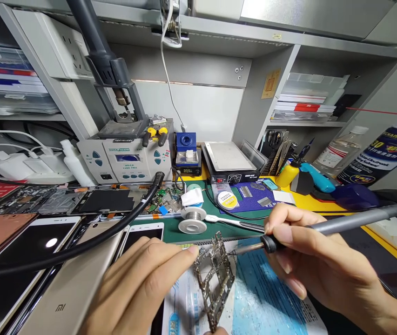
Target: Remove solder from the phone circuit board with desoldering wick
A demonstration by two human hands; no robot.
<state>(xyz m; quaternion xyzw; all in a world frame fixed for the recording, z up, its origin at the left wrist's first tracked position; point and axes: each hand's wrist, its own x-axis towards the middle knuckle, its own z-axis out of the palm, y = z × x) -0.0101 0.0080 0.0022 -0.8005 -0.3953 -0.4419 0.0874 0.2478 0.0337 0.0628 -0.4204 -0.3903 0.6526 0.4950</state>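
My left hand (142, 284) grips a small phone circuit board (218, 255) with several cut-outs, holding it tilted on edge between the fingertips at its upper left side and the thumb at its bottom corner. My right hand (310, 256) is closed around a soldering iron (352, 222) with a grey handle. The iron's tip points left and meets or nearly meets the board's upper right edge; contact is too fine to tell. Below the board lies a blue and white printed sheet (264, 288).
A solder spool (193, 221) stands behind the board. Several phones (62, 298) lie left, under a black hose (128, 218) running to a hot-air station (128, 158). Behind are a flat heating plate (231, 156), a white-handled brush (231, 221) and a spray can (381, 151).
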